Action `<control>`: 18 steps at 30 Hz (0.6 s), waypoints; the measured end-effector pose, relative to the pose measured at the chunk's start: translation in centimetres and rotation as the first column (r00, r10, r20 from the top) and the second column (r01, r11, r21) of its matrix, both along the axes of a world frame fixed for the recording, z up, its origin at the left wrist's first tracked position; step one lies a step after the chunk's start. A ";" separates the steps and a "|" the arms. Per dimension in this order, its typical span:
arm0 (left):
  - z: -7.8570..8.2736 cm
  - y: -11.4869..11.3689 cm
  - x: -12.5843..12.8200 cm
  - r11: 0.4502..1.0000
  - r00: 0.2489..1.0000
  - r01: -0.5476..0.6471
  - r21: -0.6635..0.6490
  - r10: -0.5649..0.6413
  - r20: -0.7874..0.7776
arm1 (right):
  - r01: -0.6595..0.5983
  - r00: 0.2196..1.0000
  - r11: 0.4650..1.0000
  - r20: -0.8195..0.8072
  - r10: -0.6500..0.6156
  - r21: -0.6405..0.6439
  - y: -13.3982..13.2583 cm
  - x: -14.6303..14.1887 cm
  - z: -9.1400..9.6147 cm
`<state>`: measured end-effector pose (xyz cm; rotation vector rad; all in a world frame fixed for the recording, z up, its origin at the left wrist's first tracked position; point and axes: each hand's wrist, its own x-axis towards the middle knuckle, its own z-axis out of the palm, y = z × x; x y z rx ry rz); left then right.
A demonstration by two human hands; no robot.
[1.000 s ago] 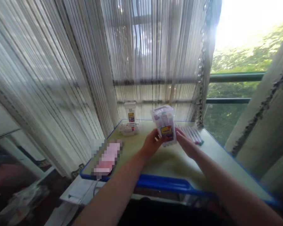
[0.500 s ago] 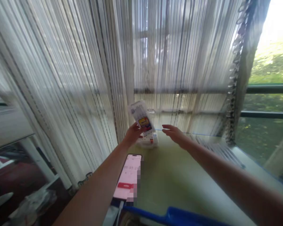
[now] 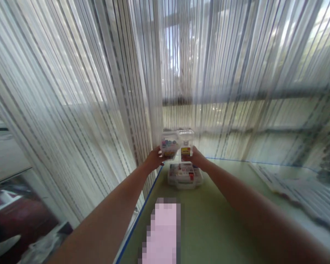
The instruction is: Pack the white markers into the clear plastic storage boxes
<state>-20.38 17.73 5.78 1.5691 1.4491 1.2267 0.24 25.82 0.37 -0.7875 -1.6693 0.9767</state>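
Observation:
My left hand (image 3: 154, 159) grips a clear plastic box of coloured markers (image 3: 169, 145) at the far left corner of the green table (image 3: 209, 220). Right beside it stands a second clear marker box (image 3: 186, 143) with a yellow and red label. My right hand (image 3: 198, 159) rests against that upright box, fingers curled on its side. In front of both lies a flat clear case (image 3: 184, 175) with red and white contents. The picture is smeared by motion.
A phone (image 3: 161, 234) lies near the table's front left edge. Loose markers (image 3: 299, 187) are spread along the right side. Striped sheer curtains (image 3: 85, 91) hang close behind and to the left of the table. Below left is dim floor clutter.
My left hand has carried the marker box from the table's middle to the far left corner, beside the upright box. My right hand followed and now touches that box. The view swung left.

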 end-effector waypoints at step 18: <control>-1.0 3.6 1.0 0.982 0.990 0.138 -0.133 -0.142 -0.024 | -0.003 0.997 1.000 -0.073 0.003 0.000 0.6 4.3 0.1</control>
